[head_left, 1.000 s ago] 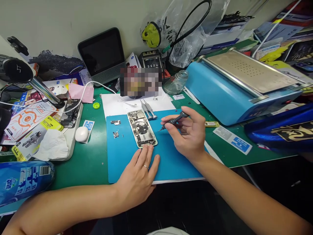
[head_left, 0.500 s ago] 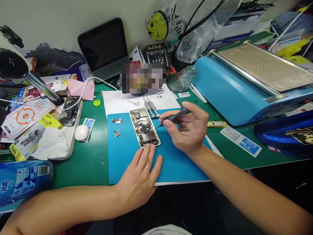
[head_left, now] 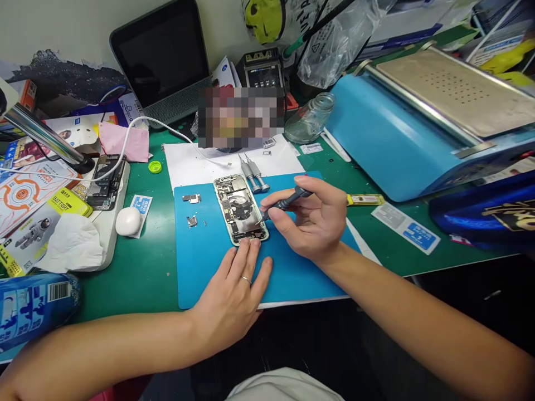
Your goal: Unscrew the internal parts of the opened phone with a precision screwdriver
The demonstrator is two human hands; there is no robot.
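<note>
An opened smartphone (head_left: 241, 209) lies on a blue work mat (head_left: 301, 273), its inner parts exposed. My left hand (head_left: 234, 289) rests flat with fingers stretched out, the fingertips touching the phone's lower edge. In my right hand (head_left: 311, 220) a dark precision screwdriver (head_left: 288, 201) is pinched at a slant. Its thin tip points at the phone's lower right part; whether it touches I cannot tell. Two grey screwdrivers (head_left: 254, 175) lie side by side beyond the phone. To its left are a small metal-shielded part (head_left: 192, 198) and a small bracket-like part (head_left: 191, 221).
A large blue machine with a perforated metal plate (head_left: 443, 89) stands at right. A glass jar (head_left: 311, 117) is beside it. At left are a white earbud case (head_left: 128, 221), a second opened phone (head_left: 106, 181) and a crumpled tissue (head_left: 75, 245). A white cable (head_left: 129, 131) crosses the back left.
The camera view has shifted, so the scene sits a little further left and higher. The screwdriver tip has moved inward over the phone's lower right part. My left hand stays at the phone's lower edge.
</note>
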